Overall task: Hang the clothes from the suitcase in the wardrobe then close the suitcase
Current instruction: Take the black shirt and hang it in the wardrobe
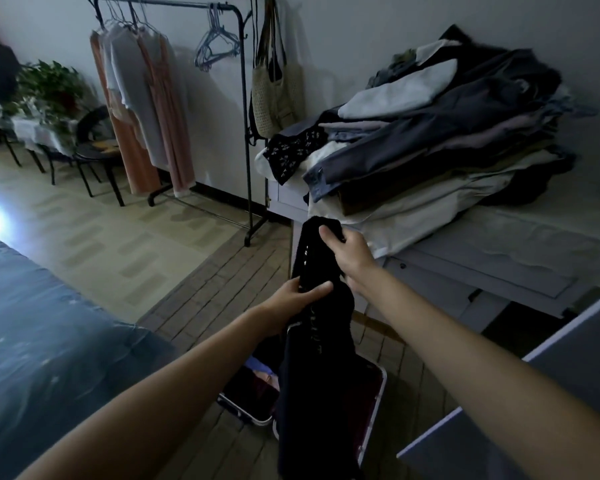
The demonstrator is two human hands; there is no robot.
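Black limp garment point(312, 368) gripped by both hands, left point(291, 299) mid-fabric, right point(347, 258) at top, over open suitcase point(374, 403)

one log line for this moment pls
stage: lifting garment | left hand: grips black garment | right hand: grips its top | suitcase: open on floor | rack: spare hangers

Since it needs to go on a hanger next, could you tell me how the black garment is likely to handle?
The black garment is probably floppy: it hangs limp below the left hand and right hand. It looks thick, so perhaps fairly heavy. Its trailing length may catch on the suitcase.
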